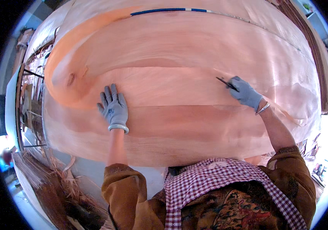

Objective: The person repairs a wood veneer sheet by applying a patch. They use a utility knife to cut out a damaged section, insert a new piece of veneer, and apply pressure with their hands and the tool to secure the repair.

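Observation:
A wide sheet of pale pinkish wood veneer [179, 57] covers the work surface in front of me. My left hand [113, 106], in a grey glove with a bangle at the wrist, lies flat with its fingers spread on the sheet near its middle left. My right hand [245, 92], also gloved, grips a thin dark blade [225, 82] whose tip touches the veneer to the right of centre. A darker orange band with a knot [71, 78] curves along the sheet's left side.
A blue and white strip [169, 10] lies across the far part of the sheet. Stacked veneer edges [317, 57] run along the right. Strips and scraps of veneer [52, 180] are heaped at lower left beside a metal frame [31, 111].

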`<state>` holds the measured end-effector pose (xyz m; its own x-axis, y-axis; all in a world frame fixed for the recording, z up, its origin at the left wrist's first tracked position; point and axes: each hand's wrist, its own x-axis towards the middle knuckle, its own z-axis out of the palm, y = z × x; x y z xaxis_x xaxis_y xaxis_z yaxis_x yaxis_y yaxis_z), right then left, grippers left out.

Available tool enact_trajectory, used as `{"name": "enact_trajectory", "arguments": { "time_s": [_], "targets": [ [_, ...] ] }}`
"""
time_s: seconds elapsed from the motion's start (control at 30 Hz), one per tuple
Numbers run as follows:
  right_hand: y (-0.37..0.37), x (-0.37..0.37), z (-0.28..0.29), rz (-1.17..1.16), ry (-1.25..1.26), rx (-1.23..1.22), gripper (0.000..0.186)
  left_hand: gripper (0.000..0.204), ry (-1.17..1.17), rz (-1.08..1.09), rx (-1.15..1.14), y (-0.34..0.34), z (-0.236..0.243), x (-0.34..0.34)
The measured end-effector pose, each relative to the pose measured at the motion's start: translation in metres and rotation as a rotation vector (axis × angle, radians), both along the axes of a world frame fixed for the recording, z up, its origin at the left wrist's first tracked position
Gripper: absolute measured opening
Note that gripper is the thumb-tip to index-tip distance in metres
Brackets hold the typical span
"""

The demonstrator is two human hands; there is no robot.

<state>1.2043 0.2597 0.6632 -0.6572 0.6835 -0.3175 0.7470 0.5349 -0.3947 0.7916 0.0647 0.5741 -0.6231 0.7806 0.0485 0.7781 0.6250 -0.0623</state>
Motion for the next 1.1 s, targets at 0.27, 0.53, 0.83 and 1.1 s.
{"name": "enact_trajectory", "arguments": {
  "time_s": [0.27,0.53,0.83,1.1],
  "targets": [
    [-0.049,-0.226,0.007,0.188,-0.155,-0.453,0.027,0.050,0.031,-0.016,0.067,0.002,-0.008,0.009],
    [-0.078,-0.263,-0.029,0.463,-0.105,0.058,0.021,0.050,0.037,-0.009,0.072,-0.004,-0.009,0.004],
    [-0.053,-0.088,-0.003,0.393,-0.308,-0.013,0.018,0.050,0.151,-0.086,0.048,0.014,0.010,0.028],
    [-0.056,-0.078,-0.008,0.418,-0.292,0.058,0.016,0.045,-0.423,-0.728,0.387,0.079,0.013,0.159]
  ]
}}
